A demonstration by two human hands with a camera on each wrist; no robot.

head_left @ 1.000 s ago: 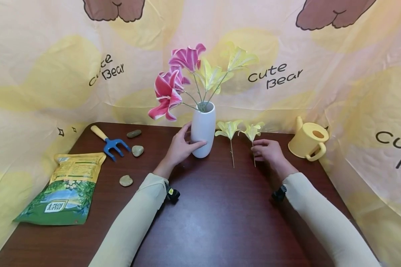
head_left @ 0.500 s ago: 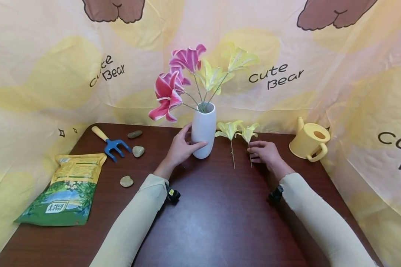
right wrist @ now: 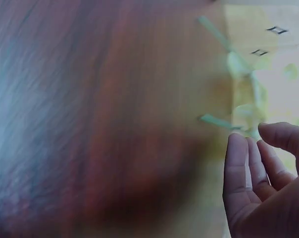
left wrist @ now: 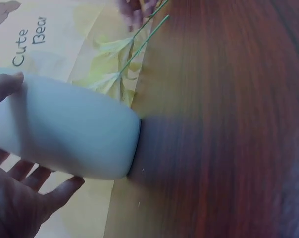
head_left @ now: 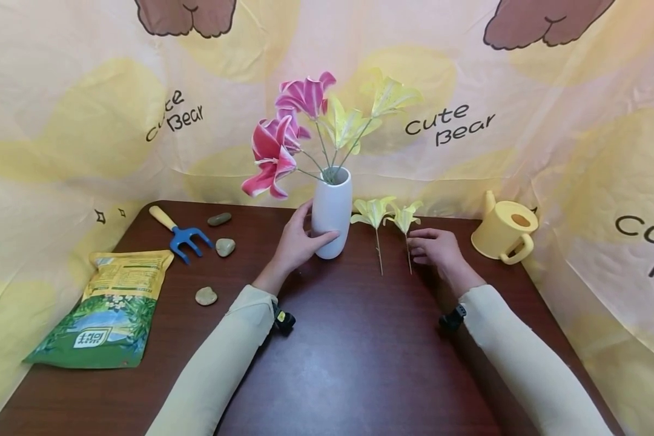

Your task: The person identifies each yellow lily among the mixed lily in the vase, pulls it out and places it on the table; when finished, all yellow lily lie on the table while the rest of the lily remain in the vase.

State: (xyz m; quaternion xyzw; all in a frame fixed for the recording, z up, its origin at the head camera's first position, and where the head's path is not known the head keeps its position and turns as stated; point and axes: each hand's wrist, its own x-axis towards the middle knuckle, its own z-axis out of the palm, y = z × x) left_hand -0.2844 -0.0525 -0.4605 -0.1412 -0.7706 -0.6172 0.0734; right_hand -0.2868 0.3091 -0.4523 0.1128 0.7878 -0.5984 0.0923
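Observation:
A white vase with pink and yellow lilies stands at the back middle of the dark wooden table. My left hand grips the vase's lower body, thumb in front and fingers behind; the left wrist view shows the vase against my palm. Two loose yellow lilies lie right of the vase, one nearer to it and one further right. My right hand lies flat with straight fingers, its fingertips at the second lily's stem. In the right wrist view my fingers hold nothing.
A yellow watering can stands at the back right. On the left lie a blue hand rake, three stones and a green-yellow bag. A printed cloth backdrop closes the table's back and sides.
The right-hand loose lily has slid a little to the left, closer to the other one, under my right fingers. My left hand has stayed on the vase.

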